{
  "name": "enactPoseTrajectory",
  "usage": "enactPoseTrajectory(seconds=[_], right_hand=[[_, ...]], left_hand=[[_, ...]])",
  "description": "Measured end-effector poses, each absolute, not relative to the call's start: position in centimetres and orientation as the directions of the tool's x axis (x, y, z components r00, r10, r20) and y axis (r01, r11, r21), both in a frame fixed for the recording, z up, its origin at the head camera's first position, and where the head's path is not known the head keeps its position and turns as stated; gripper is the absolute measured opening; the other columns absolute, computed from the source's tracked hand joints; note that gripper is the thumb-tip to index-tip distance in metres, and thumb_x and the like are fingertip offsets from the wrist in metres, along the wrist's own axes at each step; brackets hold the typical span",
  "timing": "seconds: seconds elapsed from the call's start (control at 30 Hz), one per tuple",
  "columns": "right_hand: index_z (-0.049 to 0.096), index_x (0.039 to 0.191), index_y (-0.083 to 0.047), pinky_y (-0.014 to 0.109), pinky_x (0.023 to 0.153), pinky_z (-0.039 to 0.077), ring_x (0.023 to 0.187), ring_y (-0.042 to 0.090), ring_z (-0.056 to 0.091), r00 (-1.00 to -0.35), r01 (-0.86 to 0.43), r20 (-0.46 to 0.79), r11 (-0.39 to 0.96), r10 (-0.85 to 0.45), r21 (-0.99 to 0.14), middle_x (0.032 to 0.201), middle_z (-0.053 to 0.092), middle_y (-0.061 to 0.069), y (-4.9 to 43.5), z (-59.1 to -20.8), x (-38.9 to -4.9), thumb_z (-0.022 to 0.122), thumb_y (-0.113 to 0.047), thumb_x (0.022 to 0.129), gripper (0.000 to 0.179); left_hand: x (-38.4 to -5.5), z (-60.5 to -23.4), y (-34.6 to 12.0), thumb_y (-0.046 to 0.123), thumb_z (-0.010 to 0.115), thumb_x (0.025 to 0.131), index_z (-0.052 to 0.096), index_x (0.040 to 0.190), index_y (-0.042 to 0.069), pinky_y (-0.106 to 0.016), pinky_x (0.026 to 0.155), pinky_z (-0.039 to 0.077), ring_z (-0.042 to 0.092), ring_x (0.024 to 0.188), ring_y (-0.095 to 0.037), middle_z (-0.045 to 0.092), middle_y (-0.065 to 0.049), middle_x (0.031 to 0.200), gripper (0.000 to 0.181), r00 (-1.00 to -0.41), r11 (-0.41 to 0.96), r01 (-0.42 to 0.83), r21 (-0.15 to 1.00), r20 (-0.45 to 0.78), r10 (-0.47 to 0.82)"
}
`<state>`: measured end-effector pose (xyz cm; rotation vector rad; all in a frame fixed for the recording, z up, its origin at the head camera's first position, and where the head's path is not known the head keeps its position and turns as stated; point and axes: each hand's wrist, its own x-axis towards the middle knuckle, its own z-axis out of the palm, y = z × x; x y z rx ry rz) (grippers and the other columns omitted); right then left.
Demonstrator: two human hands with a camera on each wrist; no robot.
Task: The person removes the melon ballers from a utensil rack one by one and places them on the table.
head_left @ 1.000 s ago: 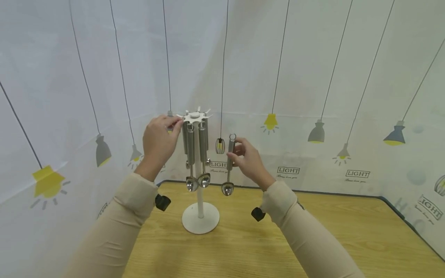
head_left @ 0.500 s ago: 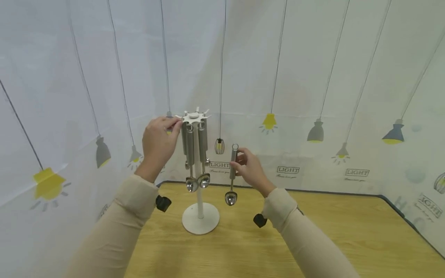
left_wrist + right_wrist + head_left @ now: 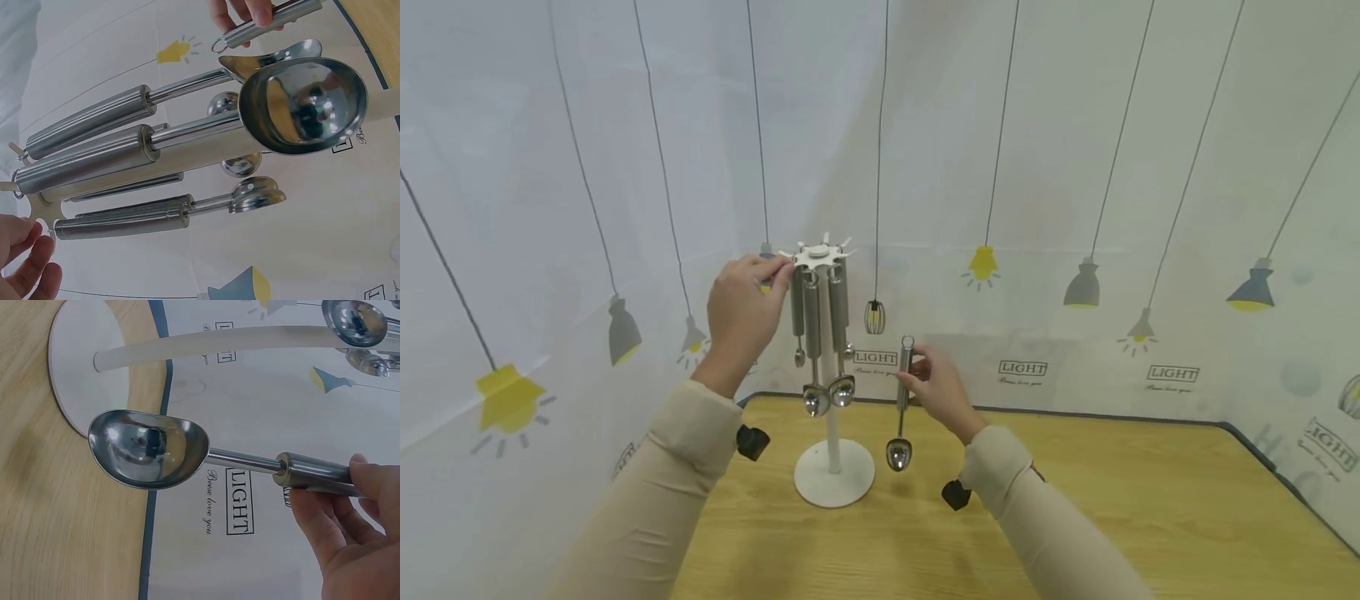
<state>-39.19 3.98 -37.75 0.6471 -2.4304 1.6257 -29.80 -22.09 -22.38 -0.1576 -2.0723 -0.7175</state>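
Observation:
Between thumb and fingers, my right hand (image 3: 942,385) grips the steel handle of an ice cream scoop (image 3: 898,454). The scoop is upright, ring at the top, its shiny oval bowl (image 3: 150,450) hanging over the table to the right of a white utensil stand (image 3: 833,487). My left hand (image 3: 745,312) pinches a prong on the left of the stand's star-shaped top (image 3: 818,252). Other scoops (image 3: 300,106) with steel handles hang from the prongs, along with small ball-ended scoops (image 3: 255,195). In the left wrist view, the fingertips (image 3: 40,250) are at the top's rim.
The stand's round base rests on a wooden table (image 3: 1075,500) with a dark edge. Behind it hangs a white backdrop (image 3: 1052,167) printed with lamps and lettering. A small black camera (image 3: 956,495) sits at the right cuff, and another black camera (image 3: 752,442) at the left.
My right hand has moved down with the scoop, at first also slightly right, so its bowl is lower beside the stand. My left hand stays at the stand's top.

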Motion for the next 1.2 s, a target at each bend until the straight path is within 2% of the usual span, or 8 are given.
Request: enactPoseTrajectory(seconds=[0.17, 0.47, 0.7, 1.1, 1.2], right_hand=[[0.052, 0.137, -0.003, 0.034, 0.067, 0.06, 0.087, 0.024, 0.068, -0.91, -0.396, 0.321, 0.32, -0.263, -0.861, 0.101, 0.067, 0.014, 4.0, -39.0, -39.3, 0.07, -0.006, 0.096, 0.045], [0.053, 0.136, -0.002, 0.041, 0.071, 0.061, 0.086, 0.024, 0.066, -0.92, -0.361, 0.279, 0.317, -0.275, -0.877, 0.101, 0.066, 0.013, 3.6, -40.5, -39.2, 0.07, -0.007, 0.096, 0.044], [0.054, 0.133, 0.0, 0.046, 0.071, 0.06, 0.083, 0.023, 0.066, -0.926, -0.325, 0.238, 0.297, -0.294, -0.898, 0.098, 0.066, 0.014, 3.2, -41.6, -39.4, 0.069, -0.006, 0.097, 0.04], [0.053, 0.132, 0.008, 0.045, 0.072, 0.06, 0.086, 0.025, 0.068, -0.93, -0.283, 0.183, 0.303, -0.319, -0.91, 0.1, 0.066, 0.017, 2.7, -43.4, -39.4, 0.065, -0.004, 0.099, 0.037], [0.054, 0.129, 0.008, 0.042, 0.07, 0.061, 0.087, 0.025, 0.068, -0.931, -0.276, 0.174, 0.307, -0.321, -0.911, 0.103, 0.067, 0.018, 2.5, -43.7, -39.5, 0.065, -0.003, 0.099, 0.034]], left_hand=[[-29.7, -22.4, -22.0, 0.024, 0.067, 0.101, 0.074, 0.117, 0.005, -0.041, 0.07, 0.045, 0.06, 0.087, -0.031, 0.073, -0.013, 0.106, 0.027, -0.58, 0.815, 0.375, 0.441, 0.798, -0.164], [-29.8, -22.7, -22.2, 0.028, 0.067, 0.101, 0.075, 0.118, 0.007, -0.037, 0.066, 0.044, 0.059, 0.086, -0.028, 0.072, -0.011, 0.106, 0.028, -0.578, 0.821, 0.367, 0.438, 0.799, -0.168], [-29.8, -22.7, -22.1, 0.028, 0.068, 0.1, 0.075, 0.117, 0.007, -0.039, 0.069, 0.045, 0.06, 0.087, -0.029, 0.072, -0.011, 0.106, 0.028, -0.576, 0.812, 0.379, 0.443, 0.8, -0.168], [-29.6, -22.8, -21.9, 0.029, 0.067, 0.1, 0.075, 0.118, 0.008, -0.036, 0.064, 0.042, 0.059, 0.085, -0.029, 0.072, -0.01, 0.105, 0.029, -0.577, 0.815, 0.368, 0.447, 0.797, -0.176], [-29.7, -22.7, -22.0, 0.029, 0.067, 0.1, 0.075, 0.118, 0.008, -0.036, 0.064, 0.042, 0.06, 0.087, -0.029, 0.072, -0.01, 0.106, 0.029, -0.58, 0.815, 0.365, 0.45, 0.794, -0.179]])
